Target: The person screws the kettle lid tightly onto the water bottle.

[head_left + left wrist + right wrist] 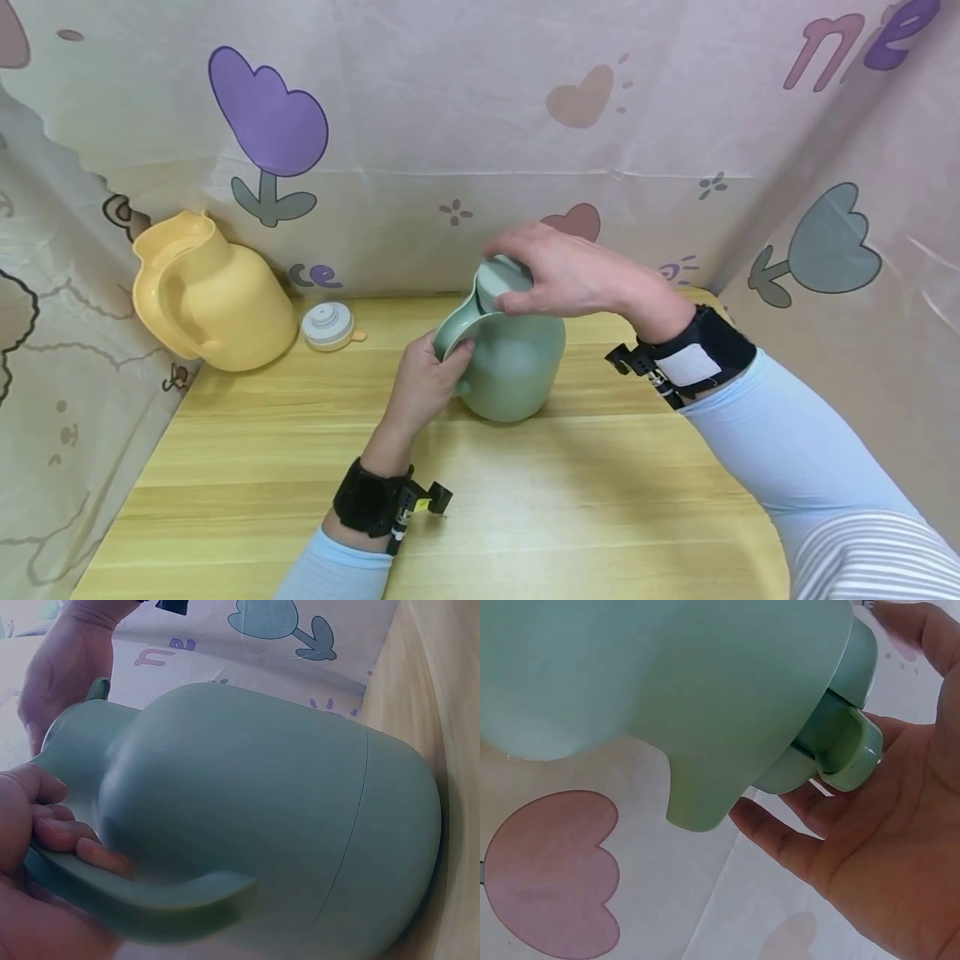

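Our left grip (pixel 424 385) holds the handle (pixel 154 909), our right grip (pixel 561 270) the lid (pixel 497 280). Caution — skewed force could tip the vacuum jug (pixel 517 367).

The left hand (pixel 426 382) grips the handle (pixel 457 323) of the green jug (pixel 513 371), the right hand (pixel 562 271) holds its lid (pixel 498 282), and a yellow jug (pixel 243 308) stands beside a white cap (pixel 327 325).

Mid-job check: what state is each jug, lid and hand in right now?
Green jug: standing on the table.
Green lid: at the jug's mouth; whether fully seated, cannot tell.
Yellow jug: standing, no lid on.
Grey-white lid: off, lying beside the yellow jug.
Left hand: gripping the green jug's handle.
Right hand: holding the green lid.
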Demonstrator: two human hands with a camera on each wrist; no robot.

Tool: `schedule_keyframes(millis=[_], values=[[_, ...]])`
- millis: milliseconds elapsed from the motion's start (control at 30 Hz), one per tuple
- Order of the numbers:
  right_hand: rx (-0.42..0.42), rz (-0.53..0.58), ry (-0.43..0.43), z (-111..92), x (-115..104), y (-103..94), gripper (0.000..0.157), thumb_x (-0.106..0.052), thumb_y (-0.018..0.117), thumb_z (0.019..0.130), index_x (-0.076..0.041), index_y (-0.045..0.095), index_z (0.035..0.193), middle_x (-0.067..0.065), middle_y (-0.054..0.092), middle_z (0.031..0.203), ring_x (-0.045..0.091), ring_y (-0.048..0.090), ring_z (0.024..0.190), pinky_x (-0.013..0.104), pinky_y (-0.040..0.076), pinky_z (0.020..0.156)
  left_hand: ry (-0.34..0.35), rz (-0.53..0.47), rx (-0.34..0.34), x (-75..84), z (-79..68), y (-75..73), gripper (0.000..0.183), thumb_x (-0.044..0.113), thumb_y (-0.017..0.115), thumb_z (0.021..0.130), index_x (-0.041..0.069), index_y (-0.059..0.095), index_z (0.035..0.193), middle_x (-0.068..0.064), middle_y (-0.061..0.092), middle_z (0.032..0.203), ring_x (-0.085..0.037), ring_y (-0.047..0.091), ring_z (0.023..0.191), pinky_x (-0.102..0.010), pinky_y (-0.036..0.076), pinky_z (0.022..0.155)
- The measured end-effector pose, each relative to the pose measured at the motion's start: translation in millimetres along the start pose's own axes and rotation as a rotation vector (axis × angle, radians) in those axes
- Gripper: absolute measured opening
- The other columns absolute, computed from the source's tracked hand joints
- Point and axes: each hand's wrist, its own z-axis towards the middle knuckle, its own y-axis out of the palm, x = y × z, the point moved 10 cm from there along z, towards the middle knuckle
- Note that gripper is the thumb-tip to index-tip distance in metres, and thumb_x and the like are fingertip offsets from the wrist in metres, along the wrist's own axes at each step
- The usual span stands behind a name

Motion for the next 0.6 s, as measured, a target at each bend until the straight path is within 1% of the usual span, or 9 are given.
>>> schedule_keyframes(millis=[33,100,200,400,500,600], values=[[-0.002,-0.002,-0.003,-0.2,-0.4,0.0,0.048,-0.041,0.066,0.082,-0.022,0.055,0.124,-0.008,0.054,0.114,0.016,0.046,0.100,0.035,0.042,0.078,-0.003,0.001,0.001,-0.5,0.2,0.2,0.016,0.016,0.062,0.093,0.000,0.065,0.095,-0.015,0.062,0.090,-0.024,0.057,0.091,-0.052,0.051,0.087],[-0.001,-0.013,0.010,-0.4,0.5,0.0,0.046,-0.042,0.065,0.082,-0.023,0.056,0.123,-0.008,0.055,0.113,0.016,0.046,0.099,0.035,0.042,0.077,-0.006,0.001,0.003,-1.2,0.3,0.3,0.016,0.016,0.062,0.093,0.001,0.065,0.095,-0.014,0.062,0.090,-0.024,0.057,0.090,-0.051,0.051,0.087],[0.007,-0.037,0.049,-0.2,4.3,-0.3,0.048,-0.050,0.064,0.083,-0.024,0.057,0.122,-0.006,0.056,0.113,0.017,0.046,0.100,0.036,0.042,0.076,-0.011,0.004,0.002,-1.5,0.1,0.4,0.016,0.017,0.062,0.094,0.001,0.065,0.096,-0.014,0.062,0.091,-0.024,0.056,0.091,-0.051,0.051,0.087],[0.036,-0.095,0.129,0.4,14.6,0.2,0.062,-0.070,0.059,0.080,-0.022,0.057,0.119,0.001,0.056,0.112,0.021,0.047,0.099,0.040,0.043,0.075,-0.018,0.015,-0.003,-0.1,-0.7,0.7,0.017,0.018,0.062,0.094,0.002,0.065,0.096,-0.014,0.061,0.091,-0.024,0.055,0.090,-0.052,0.051,0.087],[0.048,-0.111,0.141,0.8,16.4,0.4,0.068,-0.076,0.056,0.077,-0.020,0.056,0.116,0.002,0.055,0.110,0.022,0.048,0.097,0.040,0.042,0.077,-0.019,0.019,-0.004,1.0,-0.9,0.6,0.016,0.019,0.062,0.094,0.002,0.064,0.094,-0.014,0.059,0.089,-0.024,0.054,0.089,-0.051,0.051,0.085],[0.051,-0.104,0.131,0.6,15.1,0.4,0.076,-0.080,0.054,0.075,-0.018,0.056,0.119,0.005,0.055,0.116,0.024,0.048,0.101,0.042,0.043,0.079,-0.019,0.020,-0.002,1.9,-1.1,0.0,0.016,0.018,0.062,0.094,0.002,0.063,0.092,-0.013,0.058,0.086,-0.024,0.053,0.088,-0.049,0.051,0.084]])
